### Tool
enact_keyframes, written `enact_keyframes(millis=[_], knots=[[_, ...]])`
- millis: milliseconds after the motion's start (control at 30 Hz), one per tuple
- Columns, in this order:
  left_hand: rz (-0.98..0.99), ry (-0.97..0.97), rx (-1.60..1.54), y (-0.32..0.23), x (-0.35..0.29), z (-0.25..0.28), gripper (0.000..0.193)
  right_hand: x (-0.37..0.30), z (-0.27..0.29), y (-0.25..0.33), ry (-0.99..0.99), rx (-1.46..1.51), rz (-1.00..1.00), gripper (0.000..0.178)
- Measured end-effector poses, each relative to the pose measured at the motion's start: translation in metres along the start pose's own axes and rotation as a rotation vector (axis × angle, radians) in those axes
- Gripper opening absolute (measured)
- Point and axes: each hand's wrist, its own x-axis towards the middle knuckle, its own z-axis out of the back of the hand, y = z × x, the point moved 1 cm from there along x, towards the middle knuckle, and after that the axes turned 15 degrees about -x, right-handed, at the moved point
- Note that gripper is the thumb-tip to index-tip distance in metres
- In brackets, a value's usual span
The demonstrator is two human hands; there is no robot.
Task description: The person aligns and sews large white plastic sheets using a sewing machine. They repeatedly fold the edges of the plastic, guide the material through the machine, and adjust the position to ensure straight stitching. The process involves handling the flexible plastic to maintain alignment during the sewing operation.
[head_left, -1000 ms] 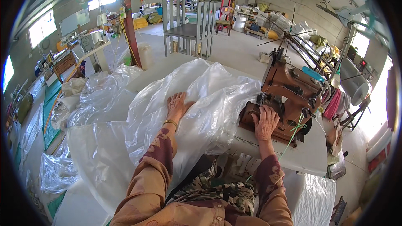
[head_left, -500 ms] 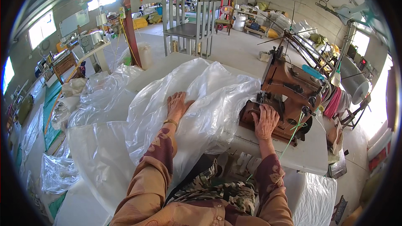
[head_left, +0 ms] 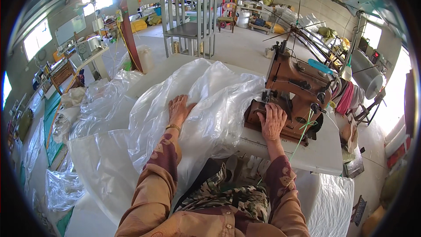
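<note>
A big sheet of clear plastic film (head_left: 215, 92), loosely rumpled, spreads over the white table (head_left: 322, 156). On it my left hand (head_left: 179, 111) lies flat with fingers stretched and thumb out. To the right stands a brown sewing machine (head_left: 293, 77), and the film's right edge reaches its needle area. My right hand (head_left: 272, 122) rests on the machine's bed beside the needle, with fingers extended and slightly bent. Nothing shows gripped in either hand. A green thread (head_left: 302, 138) hangs in a loose knot from the machine, just right of that hand.
More film (head_left: 103, 101) is heaped along the table's left side. A ruler strip (head_left: 256, 144) runs along the table's near edge. Beyond the table stand a grey metal frame (head_left: 188, 30) and a red-brown post (head_left: 127, 26). Metal rods (head_left: 313, 39) jut out behind the machine.
The view has shifted slightly, so most of the scene sits a little further left. Both hands keep nearly the same places on the film and the machine.
</note>
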Motion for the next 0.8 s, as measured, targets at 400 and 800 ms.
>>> enact_keyframes(millis=[400, 800], knots=[[0.029, -0.031, -0.001, -0.004, -0.001, 0.002, 0.059, 0.006, 0.013, 0.002, -0.017, 0.106, 0.021, 0.043], [0.053, -0.006, -0.077, -0.007, -0.002, 0.005, 0.056, 0.248, 0.080, -0.030, -0.100, 0.159, 0.048, 0.023]])
